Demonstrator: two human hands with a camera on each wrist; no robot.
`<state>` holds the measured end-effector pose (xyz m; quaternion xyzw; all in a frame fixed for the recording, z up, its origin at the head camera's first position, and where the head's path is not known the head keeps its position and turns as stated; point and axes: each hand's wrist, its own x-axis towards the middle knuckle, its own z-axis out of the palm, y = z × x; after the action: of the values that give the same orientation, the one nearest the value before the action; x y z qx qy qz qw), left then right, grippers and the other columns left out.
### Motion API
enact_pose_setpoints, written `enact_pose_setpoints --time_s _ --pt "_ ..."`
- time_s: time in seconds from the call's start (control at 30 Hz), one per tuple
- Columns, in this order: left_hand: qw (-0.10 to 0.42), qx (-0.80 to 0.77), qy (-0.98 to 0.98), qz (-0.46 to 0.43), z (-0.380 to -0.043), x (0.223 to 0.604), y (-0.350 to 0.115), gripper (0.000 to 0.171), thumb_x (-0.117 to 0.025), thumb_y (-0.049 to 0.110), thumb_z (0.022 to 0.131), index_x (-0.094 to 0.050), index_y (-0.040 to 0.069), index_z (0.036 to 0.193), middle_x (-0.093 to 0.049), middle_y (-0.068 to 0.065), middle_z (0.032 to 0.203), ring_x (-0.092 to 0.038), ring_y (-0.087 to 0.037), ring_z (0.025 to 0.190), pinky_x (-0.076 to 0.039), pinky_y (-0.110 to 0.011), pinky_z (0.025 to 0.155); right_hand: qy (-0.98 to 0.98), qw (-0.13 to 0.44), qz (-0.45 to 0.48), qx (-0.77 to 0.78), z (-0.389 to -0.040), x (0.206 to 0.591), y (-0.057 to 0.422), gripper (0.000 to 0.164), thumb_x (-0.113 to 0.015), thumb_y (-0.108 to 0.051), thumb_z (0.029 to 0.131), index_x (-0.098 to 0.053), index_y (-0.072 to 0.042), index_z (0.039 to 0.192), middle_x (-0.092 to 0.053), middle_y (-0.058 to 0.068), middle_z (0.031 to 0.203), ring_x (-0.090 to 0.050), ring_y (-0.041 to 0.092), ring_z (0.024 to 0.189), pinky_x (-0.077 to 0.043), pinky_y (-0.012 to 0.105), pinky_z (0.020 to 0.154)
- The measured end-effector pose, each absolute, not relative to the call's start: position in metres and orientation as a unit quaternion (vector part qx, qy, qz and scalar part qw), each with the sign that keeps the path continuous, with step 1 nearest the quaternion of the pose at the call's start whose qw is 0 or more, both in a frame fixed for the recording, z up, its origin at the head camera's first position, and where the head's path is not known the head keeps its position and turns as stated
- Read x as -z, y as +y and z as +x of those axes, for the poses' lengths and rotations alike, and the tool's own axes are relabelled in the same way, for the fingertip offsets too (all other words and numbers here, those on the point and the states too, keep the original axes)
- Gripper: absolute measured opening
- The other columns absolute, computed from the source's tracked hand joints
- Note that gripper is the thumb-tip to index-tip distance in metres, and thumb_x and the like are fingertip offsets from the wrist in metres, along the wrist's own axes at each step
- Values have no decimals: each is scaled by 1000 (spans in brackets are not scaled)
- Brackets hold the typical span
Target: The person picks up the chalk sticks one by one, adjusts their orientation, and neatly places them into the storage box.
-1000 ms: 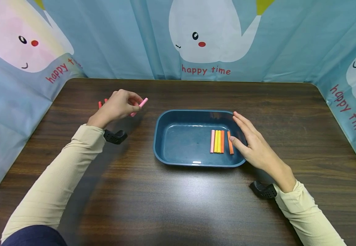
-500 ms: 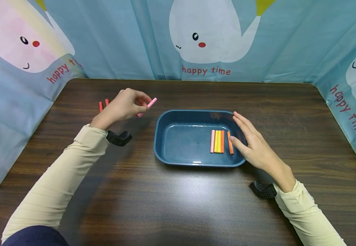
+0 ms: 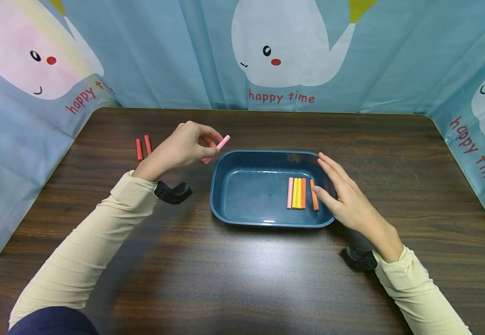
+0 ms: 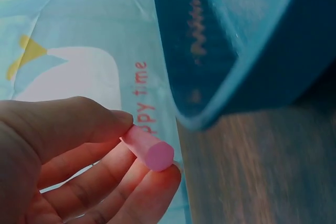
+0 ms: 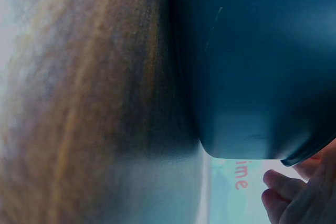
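Observation:
My left hand point(image 3: 190, 146) pinches a pink stick of chalk point(image 4: 149, 149) between thumb and fingertips, just off the left far corner of the blue tray point(image 3: 242, 223). In the left wrist view the chalk's round flat end faces the camera, with the tray rim beyond it. Over at the tray's right end, my right hand point(image 3: 347, 200) holds the rim, thumb over the inside and fingers along the outer edge. Inside lie a pink chalk point(image 3: 290, 193), two yellow chalks point(image 3: 296, 193) and an orange chalk point(image 3: 303, 193) side by side. Another orange chalk point(image 3: 314, 195) lies slightly tilted near my right thumb.
Two red chalks point(image 3: 139, 150) lie on the dark wooden table point(image 3: 242, 279), behind my left wrist. A blue curtain point(image 3: 150, 56) with whale prints hangs along the table's far edge and both sides.
My left hand has moved right with the pink chalk, up to the tray's left far corner. More of the two red chalks now shows. The right hand and tray have stayed put.

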<state>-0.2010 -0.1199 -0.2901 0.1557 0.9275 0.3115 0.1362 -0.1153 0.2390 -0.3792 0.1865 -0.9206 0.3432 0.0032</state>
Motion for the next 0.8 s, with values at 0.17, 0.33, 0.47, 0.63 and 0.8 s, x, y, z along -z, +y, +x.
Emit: enact_pose_setpoints --time_s 0.17,0.33,0.47,0.63,0.8 --pt "148 -328 919 161 -198 288 -111 28 -66 4 89 -69 4 117 -73 -12 92 -68 -13 71 -54 -26 64 -921 2 186 -342 -115 379 239 66 -55 -23 101 -26 -3 156 -19 10 166 -25 36 149 -28 66 112" --pt "161 -336 913 166 -195 286 -100 29 -67 4 90 -68 4 119 -73 -15 94 -69 -16 74 -57 -29 66 -922 0 184 -341 -115 379 239 66 -56 -23 100 -25 -3 156 -19 11 166 -25 37 149 -29 67 111" --pt "170 -338 910 171 -192 285 -90 29 -67 5 91 -67 5 119 -72 -13 90 -68 -16 72 -54 -28 65 -922 0 184 -341 -115 379 239 66 -56 -22 100 -25 -3 156 -19 11 165 -24 37 149 -28 67 111" --pt "179 -345 905 175 -189 286 -78 30 -67 6 91 -66 5 121 -71 -10 83 -67 -17 67 -50 -24 61 -922 1 184 -341 -115 379 239 66 -56 -22 100 -25 -3 156 -19 11 165 -24 36 149 -28 67 111" --pt "191 -349 901 176 -189 290 -68 31 -66 4 91 -65 5 122 -69 -7 78 -66 -19 66 -48 -24 60 -921 2 185 -343 -115 379 239 66 -56 -22 100 -25 -3 156 -19 12 165 -25 37 149 -28 67 111"
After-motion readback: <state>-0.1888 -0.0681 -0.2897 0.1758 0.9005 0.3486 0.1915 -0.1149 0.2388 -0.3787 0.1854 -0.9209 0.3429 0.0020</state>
